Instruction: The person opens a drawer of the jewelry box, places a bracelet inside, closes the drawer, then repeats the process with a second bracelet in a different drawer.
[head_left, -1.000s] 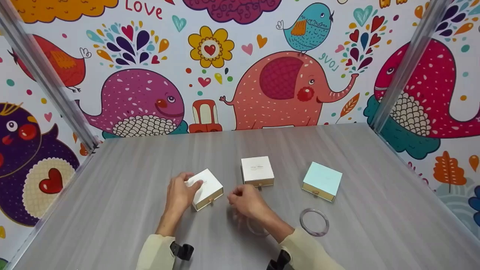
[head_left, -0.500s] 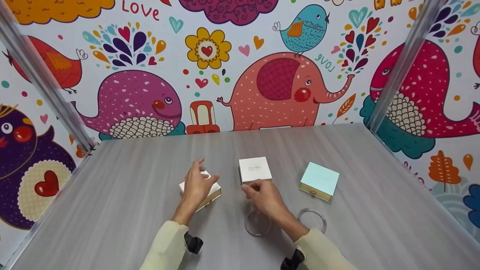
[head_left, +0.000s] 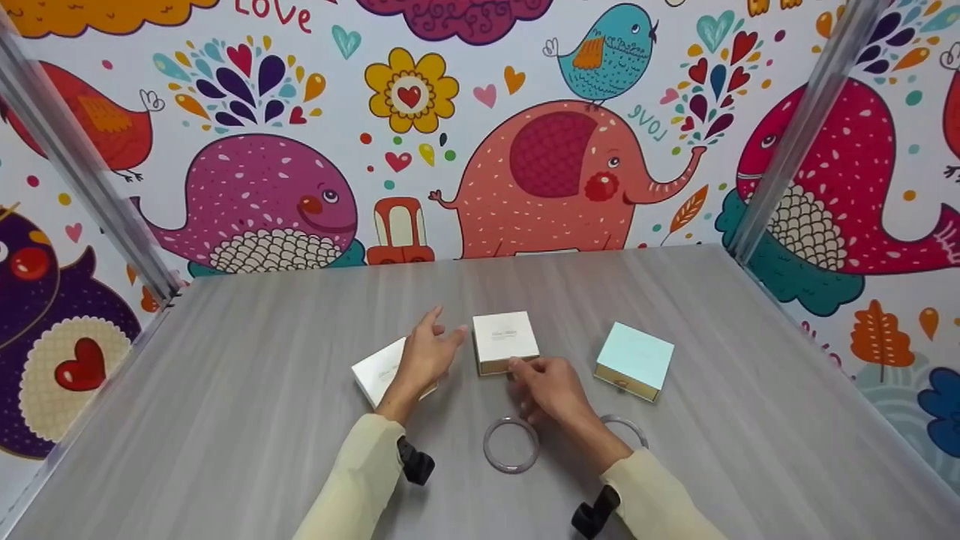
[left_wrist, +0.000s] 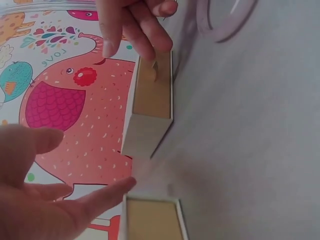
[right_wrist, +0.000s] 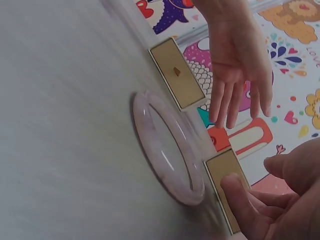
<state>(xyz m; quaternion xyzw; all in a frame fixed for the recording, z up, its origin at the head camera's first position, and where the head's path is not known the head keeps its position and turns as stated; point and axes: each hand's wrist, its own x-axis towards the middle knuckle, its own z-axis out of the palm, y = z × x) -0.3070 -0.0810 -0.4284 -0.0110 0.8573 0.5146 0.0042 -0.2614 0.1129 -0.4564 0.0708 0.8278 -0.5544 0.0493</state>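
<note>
Midway along the table, a white drawer box (head_left: 504,334) with gold front and small pull tab stands upright. My right hand (head_left: 559,390) is at its front, thumb and fingers apart; in the left wrist view the fingertips are right by the tab (left_wrist: 155,71). My left hand (head_left: 426,364) hovers with spread fingers between this box and a second white box (head_left: 373,373) on the left, partly covering the latter. A pale lilac bangle (head_left: 511,469) lies flat in front of the middle box, large in the right wrist view as a glossy ring (right_wrist: 159,162).
To the right stands a mint-green drawer box (head_left: 636,352) with a gold front. Another bangle (head_left: 637,431) lies in front of it, partly hidden by the right forearm. A cartoon-printed wall (head_left: 420,172) closes off the back of the grey table (head_left: 247,420).
The left hand has let go of the left box and moved right, toward the middle one. The right hand has moved right and up to the middle box's front, uncovering the nearer bangle.
</note>
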